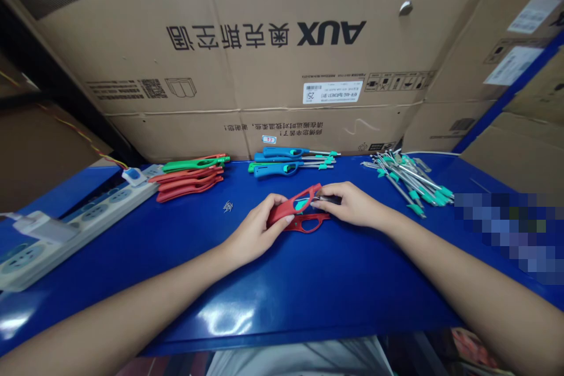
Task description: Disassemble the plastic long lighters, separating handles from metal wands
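My left hand (251, 232) is closed round a red lighter casing (288, 208) with an open loop at its front end. A green trigger piece (301, 204) shows inside that loop. Just below lies a second red casing part (311, 224), close to the table top. My right hand (352, 202) pinches a slim dark-handled tool (331, 199) at the casing's front end; its thin metal tip points left, and its exact kind is unclear. Small screws (228, 206) form a little heap to the left of my left hand.
Red and green casings (189, 179) are stacked at back left. Blue lighters (282, 170) with metal tubes lie at the back centre. Metal tubes with green triggers (412, 179) are piled right. A power strip (101, 211) runs along the left; a cardboard box (264, 82) forms the back wall.
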### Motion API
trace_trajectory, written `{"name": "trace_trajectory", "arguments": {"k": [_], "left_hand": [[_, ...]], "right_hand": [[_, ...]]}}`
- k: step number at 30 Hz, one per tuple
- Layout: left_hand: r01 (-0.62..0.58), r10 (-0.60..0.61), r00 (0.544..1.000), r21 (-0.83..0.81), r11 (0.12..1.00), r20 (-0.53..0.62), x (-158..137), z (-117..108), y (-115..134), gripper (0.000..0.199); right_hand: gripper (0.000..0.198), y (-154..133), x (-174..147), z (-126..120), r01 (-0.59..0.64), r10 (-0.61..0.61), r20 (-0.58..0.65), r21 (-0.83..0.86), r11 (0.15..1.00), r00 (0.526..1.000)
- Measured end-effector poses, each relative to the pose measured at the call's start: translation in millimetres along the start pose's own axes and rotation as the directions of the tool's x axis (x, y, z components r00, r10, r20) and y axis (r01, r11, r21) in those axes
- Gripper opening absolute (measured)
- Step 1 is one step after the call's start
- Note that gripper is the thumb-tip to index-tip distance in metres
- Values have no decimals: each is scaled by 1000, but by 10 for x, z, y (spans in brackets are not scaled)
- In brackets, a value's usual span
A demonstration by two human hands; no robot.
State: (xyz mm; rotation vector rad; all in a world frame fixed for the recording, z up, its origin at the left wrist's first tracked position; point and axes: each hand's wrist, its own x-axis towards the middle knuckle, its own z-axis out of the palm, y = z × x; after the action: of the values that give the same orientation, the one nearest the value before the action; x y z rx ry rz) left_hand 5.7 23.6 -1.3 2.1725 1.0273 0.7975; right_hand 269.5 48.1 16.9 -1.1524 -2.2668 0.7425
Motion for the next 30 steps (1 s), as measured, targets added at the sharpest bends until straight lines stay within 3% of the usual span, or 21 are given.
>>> {"name": "trace_trajectory", "arguments": {"k": [4, 8, 13, 15, 18, 20, 24, 30], "left_hand": [[16, -16, 1000, -32, 999, 9, -1, -9, 9, 24], [42, -45, 998, -108, 993, -31, -6, 10, -2, 24], [4, -87, 965, -316, 949, -249, 28, -23, -7, 16], [19, -110, 949, -295, 955, -296, 43, -66, -8, 13], [47, -59, 970, -54, 997, -238, 52, -119, -17, 19], [-6, 17, 991, 80, 997, -136, 53, -131, -32, 19], [-71, 73, 997, 70, 995, -22, 59, -117, -74, 12], [-116, 119, 992, 81, 990, -40, 66, -126, -79, 7]], "right_hand": [[35, -55, 12, 24, 36, -31, -49, 104, 994, 998], [25, -98, 9, 6, 51, -50, -48, 22, 998, 998], [21, -96, -3, -10, -9, 7, -18, -108, 994, 1000], [20, -94, -7, -10, -17, 13, -26, -141, 990, 1000], [18, -104, -16, -9, -7, 1, -40, -146, 989, 999], [18, -118, -25, -9, 7, -12, -38, -126, 992, 999], [16, -153, -42, -20, 33, -36, -35, -89, 996, 999], [27, -175, -40, -61, 75, -85, -73, -132, 988, 994]]}}
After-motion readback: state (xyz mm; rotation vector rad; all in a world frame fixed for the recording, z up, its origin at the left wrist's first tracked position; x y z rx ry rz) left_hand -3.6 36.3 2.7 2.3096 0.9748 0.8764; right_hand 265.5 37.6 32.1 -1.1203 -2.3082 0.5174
